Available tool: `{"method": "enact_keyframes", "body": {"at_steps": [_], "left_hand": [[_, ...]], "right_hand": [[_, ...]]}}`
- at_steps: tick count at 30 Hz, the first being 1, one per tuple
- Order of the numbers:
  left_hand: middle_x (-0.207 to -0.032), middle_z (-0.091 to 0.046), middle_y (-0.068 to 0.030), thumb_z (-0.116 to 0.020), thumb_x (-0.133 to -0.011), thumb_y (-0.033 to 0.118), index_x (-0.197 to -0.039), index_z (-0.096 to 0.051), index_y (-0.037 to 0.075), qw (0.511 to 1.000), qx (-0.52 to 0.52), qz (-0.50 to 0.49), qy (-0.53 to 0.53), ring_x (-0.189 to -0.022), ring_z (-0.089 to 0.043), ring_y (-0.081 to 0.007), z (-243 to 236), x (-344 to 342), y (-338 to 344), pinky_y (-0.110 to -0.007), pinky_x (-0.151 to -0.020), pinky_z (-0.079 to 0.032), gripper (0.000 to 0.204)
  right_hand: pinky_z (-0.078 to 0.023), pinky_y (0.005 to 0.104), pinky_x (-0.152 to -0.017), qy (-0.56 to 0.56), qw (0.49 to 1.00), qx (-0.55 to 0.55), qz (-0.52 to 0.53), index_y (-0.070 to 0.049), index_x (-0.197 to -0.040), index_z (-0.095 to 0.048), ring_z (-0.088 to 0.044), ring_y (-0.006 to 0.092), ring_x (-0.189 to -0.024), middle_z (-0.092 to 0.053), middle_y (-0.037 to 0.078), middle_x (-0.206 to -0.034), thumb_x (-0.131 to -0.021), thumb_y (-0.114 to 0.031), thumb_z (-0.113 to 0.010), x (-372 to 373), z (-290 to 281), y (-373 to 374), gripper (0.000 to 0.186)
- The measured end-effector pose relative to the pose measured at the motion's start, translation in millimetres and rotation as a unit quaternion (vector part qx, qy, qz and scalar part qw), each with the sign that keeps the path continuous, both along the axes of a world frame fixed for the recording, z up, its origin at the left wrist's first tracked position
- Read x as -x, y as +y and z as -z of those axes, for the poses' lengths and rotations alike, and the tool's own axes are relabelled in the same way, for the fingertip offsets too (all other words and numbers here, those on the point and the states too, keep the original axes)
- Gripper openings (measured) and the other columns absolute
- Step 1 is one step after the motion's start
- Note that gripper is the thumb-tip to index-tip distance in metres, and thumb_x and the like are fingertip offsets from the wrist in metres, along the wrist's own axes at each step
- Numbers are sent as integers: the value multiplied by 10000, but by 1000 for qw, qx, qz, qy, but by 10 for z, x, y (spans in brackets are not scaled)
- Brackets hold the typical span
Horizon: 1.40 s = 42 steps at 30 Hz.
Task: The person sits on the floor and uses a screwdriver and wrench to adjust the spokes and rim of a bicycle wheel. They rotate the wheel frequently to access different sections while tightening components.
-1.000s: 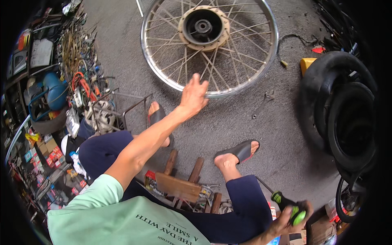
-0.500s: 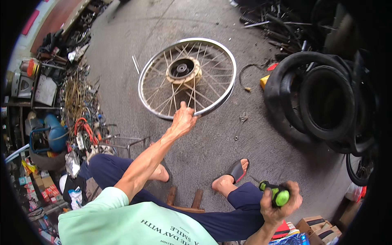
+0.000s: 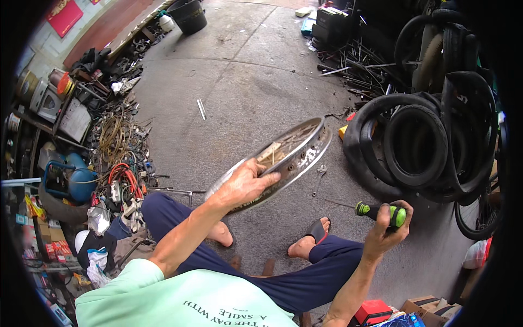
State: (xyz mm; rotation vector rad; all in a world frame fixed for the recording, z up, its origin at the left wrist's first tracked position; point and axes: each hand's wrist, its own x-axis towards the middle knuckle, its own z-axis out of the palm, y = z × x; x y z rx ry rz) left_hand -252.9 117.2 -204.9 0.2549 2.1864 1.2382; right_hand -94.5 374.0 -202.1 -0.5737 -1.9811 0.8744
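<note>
My left hand (image 3: 248, 184) grips the rim of a spoked silver wheel (image 3: 303, 153), which is tilted steeply in front of me, with part of its spokes showing inside the rim. My right hand (image 3: 392, 223) is closed round a black and green handle of a screwdriver (image 3: 368, 209), whose thin shaft points left toward the wheel, apart from it. Below the wheel are my two feet in dark sandals (image 3: 316, 232) and my bent knees. On the ground just right of the wheel lies a metal wrench (image 3: 321, 174).
Black tyres and tubes (image 3: 362, 161) are piled at the right, beside metal rods (image 3: 354, 76). Cables (image 3: 117, 150), a blue compressor tank (image 3: 79, 180) and clutter line the left. A black bucket (image 3: 188, 16) stands at the far end; boxes (image 3: 373, 310) sit at lower right.
My left hand has lifted the near side of the wheel, which was lying flat, so it now tilts steeply. My right hand with the screwdriver has moved up. The view takes in more floor ahead.
</note>
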Motion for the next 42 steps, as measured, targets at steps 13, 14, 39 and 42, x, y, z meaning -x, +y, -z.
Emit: {"method": "enact_keyframes", "body": {"at_steps": [13,14,39,42], "left_hand": [[-987,-687,-196,-634,-843,-42,-1194,-557,-156,911,-296,-176,-228,-812,-697,-219,267,-626,-336,-306,-721,-570,376],[-1040,-685,-227,-610,-858,-64,-1241,-522,-169,906,-311,-181,-224,-848,-714,-242,310,-634,-320,-313,-735,-588,407],[-1499,-281,-307,-615,-906,144,-1483,-146,-147,909,-355,-206,-68,-1414,-287,-328,732,135,-905,-363,-1162,-253,799],[-1200,-601,-76,-581,-952,39,-1397,-384,-9,899,-396,-173,-66,-1098,-555,-122,336,25,-871,-309,-993,-450,488]], "right_hand": [[-386,224,-599,69,996,19,-44,9,-902,-572,-451,65,-650,-505,-24,-730,-904,-166,-617,-85,-93,-173,181],[-387,216,-587,84,995,26,-50,5,-894,-565,-454,61,-633,-507,-24,-712,-894,-147,-617,-55,-101,-183,161],[-488,344,-958,262,928,51,-262,28,-1102,-574,-606,200,-988,-598,113,-1082,-888,-271,-506,1213,-665,-1334,373],[-439,391,-1091,208,940,136,-234,15,-1214,-536,-602,250,-1128,-600,146,-1173,-939,-364,-422,1210,-528,-1170,482]]}}
